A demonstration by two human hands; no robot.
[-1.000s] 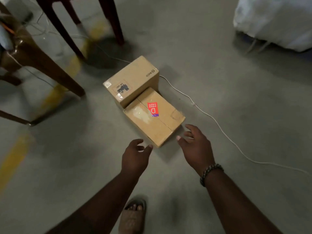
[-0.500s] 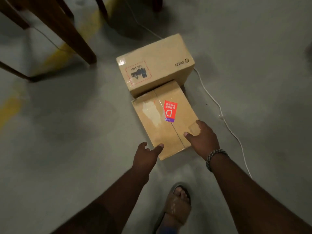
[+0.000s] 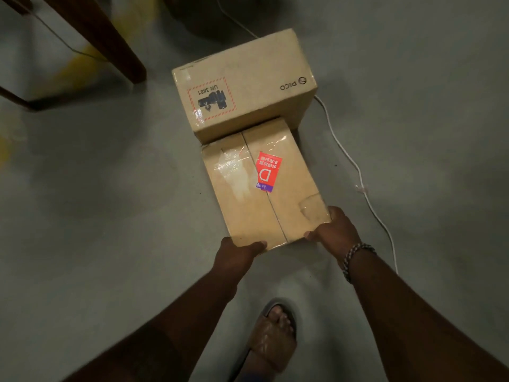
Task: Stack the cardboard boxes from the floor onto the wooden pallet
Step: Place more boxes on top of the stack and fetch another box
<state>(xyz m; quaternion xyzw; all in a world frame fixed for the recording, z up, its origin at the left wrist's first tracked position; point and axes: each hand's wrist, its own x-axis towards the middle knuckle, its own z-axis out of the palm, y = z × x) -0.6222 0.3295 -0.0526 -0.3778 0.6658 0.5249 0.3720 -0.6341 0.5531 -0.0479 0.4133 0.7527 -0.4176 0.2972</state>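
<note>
Grey concrete floor (image 3: 110, 216) carries everything, and on it your fingers (image 3: 256, 245) curl around the near corners of the small cardboard box (image 3: 261, 205) with the red sticker: your left hand (image 3: 234, 257) grips the near left corner, your right hand (image 3: 336, 232) the near right one. This box is down on the floor, its far end touching the bigger cardboard box (image 3: 245, 86) behind it. A white cable (image 3: 358, 172) runs to the right of both, and your sandalled foot (image 3: 272, 337) stands between your arms.

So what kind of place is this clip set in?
Likely a storeroom or workshop: bare concrete floor, worn yellow floor paint, a taped cardboard box against a larger box, a loose white cable.
</note>
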